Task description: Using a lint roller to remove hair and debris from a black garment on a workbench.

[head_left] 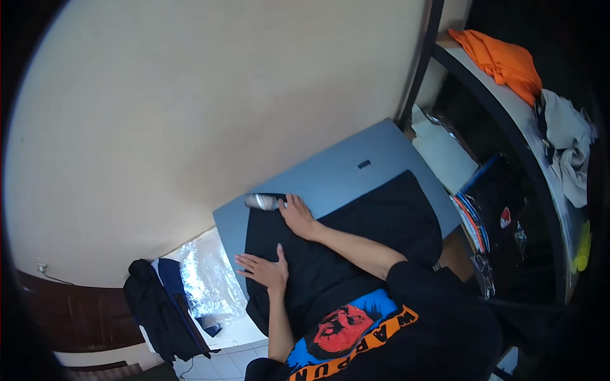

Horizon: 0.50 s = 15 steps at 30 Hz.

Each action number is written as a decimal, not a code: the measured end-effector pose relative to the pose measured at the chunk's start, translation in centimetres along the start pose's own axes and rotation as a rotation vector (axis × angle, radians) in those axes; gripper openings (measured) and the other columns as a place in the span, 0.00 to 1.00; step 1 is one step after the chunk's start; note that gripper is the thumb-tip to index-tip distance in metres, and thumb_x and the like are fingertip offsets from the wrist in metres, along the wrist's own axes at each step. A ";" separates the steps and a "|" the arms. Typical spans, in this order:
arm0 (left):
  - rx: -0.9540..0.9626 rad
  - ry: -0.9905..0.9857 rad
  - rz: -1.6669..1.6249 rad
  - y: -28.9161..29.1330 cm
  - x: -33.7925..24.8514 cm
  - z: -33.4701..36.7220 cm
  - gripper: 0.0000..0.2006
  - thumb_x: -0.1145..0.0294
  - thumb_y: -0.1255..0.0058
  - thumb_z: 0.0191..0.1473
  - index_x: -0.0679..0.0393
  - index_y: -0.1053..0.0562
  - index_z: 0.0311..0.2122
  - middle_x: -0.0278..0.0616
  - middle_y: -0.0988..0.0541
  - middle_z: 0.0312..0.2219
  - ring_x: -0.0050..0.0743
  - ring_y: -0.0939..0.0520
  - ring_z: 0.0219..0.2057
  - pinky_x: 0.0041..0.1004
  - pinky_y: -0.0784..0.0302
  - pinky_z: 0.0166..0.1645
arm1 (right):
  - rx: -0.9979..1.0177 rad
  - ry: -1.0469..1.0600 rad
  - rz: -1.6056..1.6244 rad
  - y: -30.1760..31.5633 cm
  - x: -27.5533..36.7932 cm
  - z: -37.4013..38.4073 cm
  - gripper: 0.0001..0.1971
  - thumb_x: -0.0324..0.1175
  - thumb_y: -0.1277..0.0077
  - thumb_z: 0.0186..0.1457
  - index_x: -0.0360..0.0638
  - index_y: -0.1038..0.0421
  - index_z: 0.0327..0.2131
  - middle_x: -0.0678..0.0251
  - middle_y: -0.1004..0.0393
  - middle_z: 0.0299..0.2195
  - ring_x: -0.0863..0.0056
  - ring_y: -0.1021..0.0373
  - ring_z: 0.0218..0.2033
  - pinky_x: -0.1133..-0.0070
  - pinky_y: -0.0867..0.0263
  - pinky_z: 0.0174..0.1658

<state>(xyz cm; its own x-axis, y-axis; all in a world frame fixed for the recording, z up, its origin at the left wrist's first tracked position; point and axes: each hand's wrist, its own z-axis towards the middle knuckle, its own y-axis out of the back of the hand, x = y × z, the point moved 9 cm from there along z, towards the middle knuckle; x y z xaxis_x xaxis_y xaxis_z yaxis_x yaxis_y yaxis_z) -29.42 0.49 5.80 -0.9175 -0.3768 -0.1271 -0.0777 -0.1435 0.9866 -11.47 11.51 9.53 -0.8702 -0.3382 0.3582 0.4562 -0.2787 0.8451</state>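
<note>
A black garment (362,219) lies spread over the grey-blue tabletop (330,174). On its left part my left hand (265,272) presses flat, fingers apart and thumb pointing away from me. Farther up, at the garment's far left edge, my right hand (298,217) has its fingers curled at the end of a greyish, shiny-banded cylinder that looks like a lint roller (260,202). The grip itself is partly hidden by my fingers. Beneath my arms, the cloth's near side runs up against my black printed shirt (346,330).
To the right stands a dark-framed shelf with folded clothes (469,222), an orange cloth (502,63) and a grey cloth (569,143). Clear plastic bags (213,279) and a dark jacket (159,311) lie at the left. A pale wall (210,95) rises behind the table.
</note>
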 end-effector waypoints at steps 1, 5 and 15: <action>0.013 -0.005 -0.002 -0.2 0.0 0.1 0.62 0.25 0.57 0.56 0.85 0.54 0.68 0.76 0.57 0.70 0.69 0.62 0.74 0.61 0.77 0.73 | 0.009 -0.009 -0.006 0.1 -0.7 0.5 0.15 0.24 0.49 0.52 0.29 0.28 0.44 0.48 0.31 0.42 0.52 0.31 0.46 0.63 0.32 0.47; 0.000 -0.047 -0.055 0.2 -0.4 0.0 0.62 0.27 0.54 0.56 0.86 0.55 0.67 0.78 0.58 0.70 0.71 0.63 0.74 0.60 0.77 0.74 | 0.002 0.006 0.097 1.2 -1.0 0.6 0.15 0.24 0.50 0.53 0.27 0.29 0.44 0.47 0.31 0.42 0.53 0.31 0.44 0.64 0.33 0.47; -0.031 -0.120 -0.095 0.8 -2.2 -0.7 0.60 0.31 0.48 0.53 0.84 0.52 0.67 0.77 0.51 0.69 0.67 0.57 0.74 0.58 0.73 0.75 | 0.119 0.184 0.126 2.3 3.5 -7.7 0.16 0.26 0.48 0.53 0.30 0.29 0.46 0.52 0.31 0.38 0.55 0.30 0.41 0.65 0.32 0.44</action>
<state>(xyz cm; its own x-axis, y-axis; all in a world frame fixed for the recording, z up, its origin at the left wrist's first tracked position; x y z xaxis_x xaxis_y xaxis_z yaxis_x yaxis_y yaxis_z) -27.16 0.60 6.84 -0.9467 -0.2486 -0.2049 -0.1562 -0.2023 0.9668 -12.07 2.79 9.69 -0.7541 -0.5246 0.3951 0.5246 -0.1192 0.8430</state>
